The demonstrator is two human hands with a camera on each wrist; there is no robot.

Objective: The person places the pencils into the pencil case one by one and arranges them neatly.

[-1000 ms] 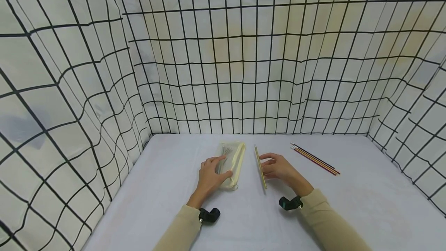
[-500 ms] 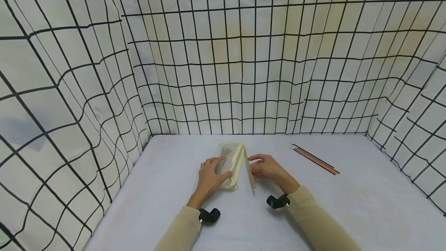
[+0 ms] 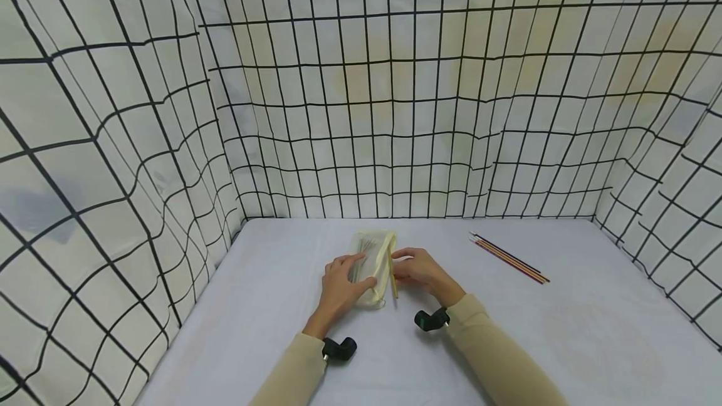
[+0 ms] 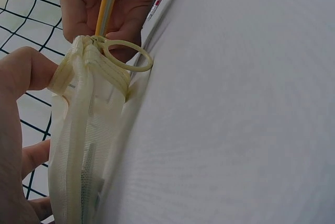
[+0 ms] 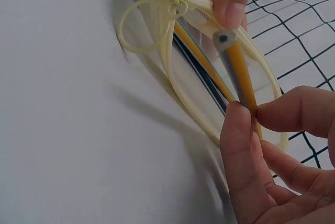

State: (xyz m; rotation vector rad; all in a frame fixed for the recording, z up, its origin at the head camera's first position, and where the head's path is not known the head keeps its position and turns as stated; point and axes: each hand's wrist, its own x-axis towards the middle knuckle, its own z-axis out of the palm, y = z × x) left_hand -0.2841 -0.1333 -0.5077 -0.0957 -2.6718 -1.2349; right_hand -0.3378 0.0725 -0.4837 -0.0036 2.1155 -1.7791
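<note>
A pale yellow mesh pencil case (image 3: 379, 255) lies on the table, its zipped side gaping. My left hand (image 3: 340, 282) grips it, with the thumb at the zip end in the left wrist view. A ring-shaped zip pull (image 4: 140, 68) hangs there. Between thumb and fingers, my right hand (image 3: 420, 273) pinches a yellow-and-grey pencil (image 5: 242, 72) at the case's mouth. Inside, a yellow pencil (image 5: 207, 67) and dark ones (image 5: 196, 67) show in the right wrist view. How far the held pencil reaches into the case is partly hidden by my fingers.
Several pencils (image 3: 510, 257), dark, yellow and red, lie side by side on the white table (image 3: 586, 318) to the right. Black netting (image 3: 361, 102) over white sheeting rises at the back and both sides.
My right hand has carried the pencil leftward, from a gap beside the case to its mouth. My left hand and the case have stayed in place.
</note>
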